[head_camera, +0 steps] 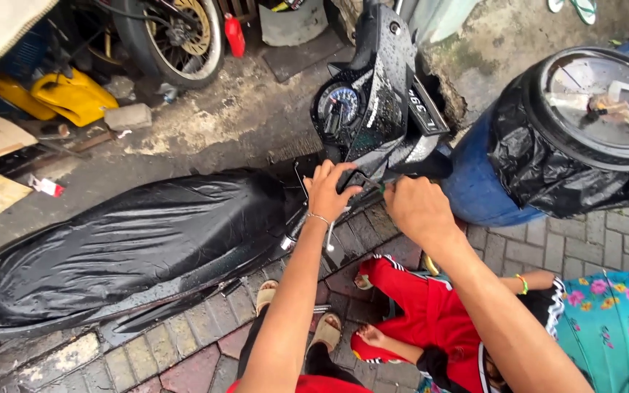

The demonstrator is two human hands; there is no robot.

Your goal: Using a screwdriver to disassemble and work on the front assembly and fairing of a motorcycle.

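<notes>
Left hand [331,191] fingers curl onto the scooter's black inner panel [362,178], just below the speedometer [338,105]. Right hand [418,207] is fisted around a thin tool [374,185], its tip pointing left toward that panel, between both hands. Wet seat [132,240] extends leftward.

Bare forearms, a thin silver bracelet [319,217] on the left wrist, tan sandals [327,331], red clothing.

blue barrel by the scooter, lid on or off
On: a round grey lid caps the blue barrel, over a black plastic liner.
</notes>
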